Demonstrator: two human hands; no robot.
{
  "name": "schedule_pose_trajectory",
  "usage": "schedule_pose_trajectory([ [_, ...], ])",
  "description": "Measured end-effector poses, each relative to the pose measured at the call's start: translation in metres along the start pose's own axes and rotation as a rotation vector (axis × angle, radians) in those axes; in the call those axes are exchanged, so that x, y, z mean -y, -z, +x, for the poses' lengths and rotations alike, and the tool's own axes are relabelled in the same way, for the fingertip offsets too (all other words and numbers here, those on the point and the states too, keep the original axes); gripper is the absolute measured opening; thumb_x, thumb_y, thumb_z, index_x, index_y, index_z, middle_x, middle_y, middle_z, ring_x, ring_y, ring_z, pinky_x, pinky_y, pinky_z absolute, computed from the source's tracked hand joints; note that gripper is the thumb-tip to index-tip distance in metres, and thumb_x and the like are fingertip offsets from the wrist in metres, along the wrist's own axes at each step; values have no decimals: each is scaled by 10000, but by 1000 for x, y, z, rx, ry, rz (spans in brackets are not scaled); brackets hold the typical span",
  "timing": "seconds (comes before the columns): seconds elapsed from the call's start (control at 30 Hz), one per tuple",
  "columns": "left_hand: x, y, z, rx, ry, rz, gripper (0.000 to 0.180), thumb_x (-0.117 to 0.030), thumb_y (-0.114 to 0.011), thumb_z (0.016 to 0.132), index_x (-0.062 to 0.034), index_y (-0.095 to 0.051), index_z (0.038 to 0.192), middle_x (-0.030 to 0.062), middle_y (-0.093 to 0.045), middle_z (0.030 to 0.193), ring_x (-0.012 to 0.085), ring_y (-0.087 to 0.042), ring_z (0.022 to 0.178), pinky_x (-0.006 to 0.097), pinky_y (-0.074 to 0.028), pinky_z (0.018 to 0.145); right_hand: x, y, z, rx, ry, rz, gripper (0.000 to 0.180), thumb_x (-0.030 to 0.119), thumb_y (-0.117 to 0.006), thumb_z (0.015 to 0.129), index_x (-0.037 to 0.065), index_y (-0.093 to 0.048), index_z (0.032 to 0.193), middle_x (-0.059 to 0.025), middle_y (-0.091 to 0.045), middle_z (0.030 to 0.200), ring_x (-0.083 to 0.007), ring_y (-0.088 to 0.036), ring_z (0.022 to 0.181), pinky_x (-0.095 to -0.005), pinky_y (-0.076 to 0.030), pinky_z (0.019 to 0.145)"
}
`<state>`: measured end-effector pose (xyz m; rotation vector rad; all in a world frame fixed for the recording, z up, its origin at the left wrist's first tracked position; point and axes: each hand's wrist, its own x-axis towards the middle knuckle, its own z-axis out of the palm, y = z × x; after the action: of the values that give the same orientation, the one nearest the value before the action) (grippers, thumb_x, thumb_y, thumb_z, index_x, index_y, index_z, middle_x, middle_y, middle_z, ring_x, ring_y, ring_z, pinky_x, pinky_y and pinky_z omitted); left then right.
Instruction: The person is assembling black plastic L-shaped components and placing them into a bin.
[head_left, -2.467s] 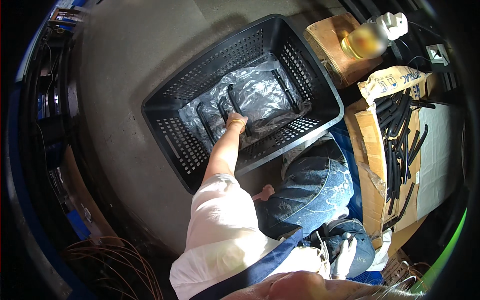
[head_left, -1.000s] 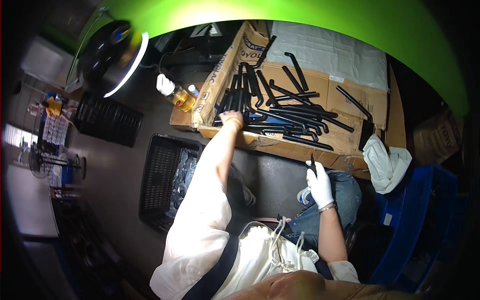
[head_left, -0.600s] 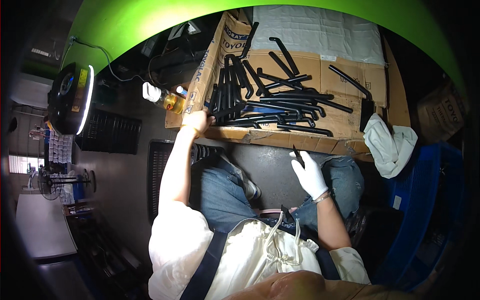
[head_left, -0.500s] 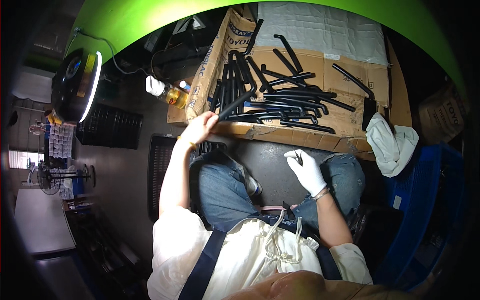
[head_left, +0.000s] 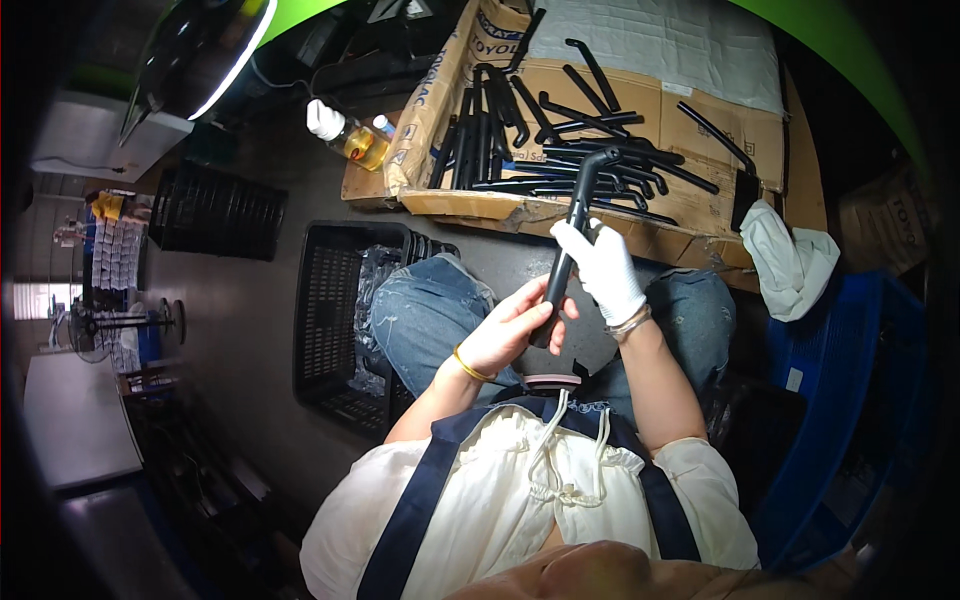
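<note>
Both hands hold one bent black hose (head_left: 568, 250) over the lap: the bare left hand (head_left: 505, 335) wraps its near end, the gloved right hand (head_left: 605, 268) closes around its middle, near the cardboard box (head_left: 650, 100) of hoses.

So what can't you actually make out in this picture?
- Lower end of the black tube: head view, covered by the left hand.
- Black crate: its contents, hidden by the knee and crumpled plastic.
- Blue bin: cut off by the dark fisheye rim.
</note>
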<state>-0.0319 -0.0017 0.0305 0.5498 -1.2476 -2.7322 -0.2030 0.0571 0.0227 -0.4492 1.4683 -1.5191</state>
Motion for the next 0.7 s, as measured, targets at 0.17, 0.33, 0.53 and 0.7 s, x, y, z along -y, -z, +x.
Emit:
schedule_pose_trajectory([
  [0.17,6,-6,-2,-85,-24,67,511,-226,-509,1014,-20,-322,1443,89,-587,1073,104,-541,669,226,-470,508,4,-2,-6,-87,-34,-30,229,268,-688,913,124,-602,757,91,-478,555,-4,-365,426,-223,-244,384],
  [0.33,22,-14,4,-86,-61,1,440,-280,-458,1036,-102,-364,1428,-15,-549,960,35,-421,545,185,-345,417,-3,3,-7,-134,-32,-39,237,294,-671,929,124,-570,798,86,-426,558,-2,-331,385,-209,-226,338],
  [0.53,27,-10,-1,-130,-94,-23,419,-276,-477,1017,-128,-414,1403,-48,-539,945,28,-434,598,164,-343,477,-25,22,-15,-48,-41,-144,180,244,-544,989,80,-577,1053,79,-411,629,-5,-328,432,-197,-252,362],
  [0.7,18,4,-8,-207,-57,2,414,-173,-457,992,-48,-363,1376,10,-533,1021,53,-448,629,182,-373,500,-36,22,-61,148,-11,-114,102,112,-500,971,103,-595,1007,104,-418,672,-1,-339,522,-185,-307,475],
])
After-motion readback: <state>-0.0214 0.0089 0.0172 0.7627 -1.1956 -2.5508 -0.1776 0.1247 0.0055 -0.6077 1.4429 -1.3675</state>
